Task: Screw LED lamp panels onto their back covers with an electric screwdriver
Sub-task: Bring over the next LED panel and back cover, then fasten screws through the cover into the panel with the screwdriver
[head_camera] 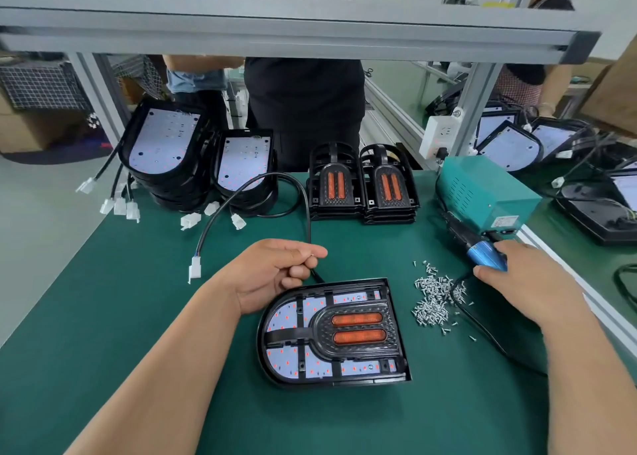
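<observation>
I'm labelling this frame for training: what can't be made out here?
Head view:
Bit of the electric screwdriver: hidden under the right hand.
Whether the lamp panel holds any screws: too small to tell.
Label on the green power box: blurred.
Stretch of cable inside the left hand: covered by its fingers.

view: head, single wide-angle; faces: forward and down over green tabletop; range: close, arm's reach

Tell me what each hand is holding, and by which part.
The left hand pinches the black cable just above where it enters the lamp. The right hand grips the screwdriver round its blue body.
</observation>
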Demonstrator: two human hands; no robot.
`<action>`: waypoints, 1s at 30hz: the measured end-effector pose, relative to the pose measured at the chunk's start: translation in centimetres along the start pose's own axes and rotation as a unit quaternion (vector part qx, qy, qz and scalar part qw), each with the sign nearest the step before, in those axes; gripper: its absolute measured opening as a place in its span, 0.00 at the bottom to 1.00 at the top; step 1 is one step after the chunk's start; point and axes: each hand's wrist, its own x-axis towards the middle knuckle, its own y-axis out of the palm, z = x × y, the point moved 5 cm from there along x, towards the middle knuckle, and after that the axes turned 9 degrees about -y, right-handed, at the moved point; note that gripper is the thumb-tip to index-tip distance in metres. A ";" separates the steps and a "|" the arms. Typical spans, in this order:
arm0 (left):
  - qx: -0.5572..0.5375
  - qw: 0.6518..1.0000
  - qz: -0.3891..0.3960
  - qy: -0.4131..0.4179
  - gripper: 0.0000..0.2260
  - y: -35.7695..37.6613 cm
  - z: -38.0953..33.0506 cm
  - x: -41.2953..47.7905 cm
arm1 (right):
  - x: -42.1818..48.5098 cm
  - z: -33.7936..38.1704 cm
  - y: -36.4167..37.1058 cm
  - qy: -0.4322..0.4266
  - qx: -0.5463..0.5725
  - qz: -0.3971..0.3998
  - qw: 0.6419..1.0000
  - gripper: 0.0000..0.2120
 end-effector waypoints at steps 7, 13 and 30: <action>0.001 1.000 -0.001 0.005 0.10 0.1 0.0 0.0 | -0.3 0.6 -0.9 -0.016 -0.006 -0.026 1.000 0.15; 0.006 1.000 0.004 0.011 0.08 0.5 -0.1 -0.2 | -0.9 1.7 -2.4 -0.052 0.206 -0.086 0.973 0.09; -0.006 1.000 0.017 0.025 0.06 1.5 -0.4 0.4 | 0.8 5.1 -1.6 0.114 0.816 -0.160 0.543 0.06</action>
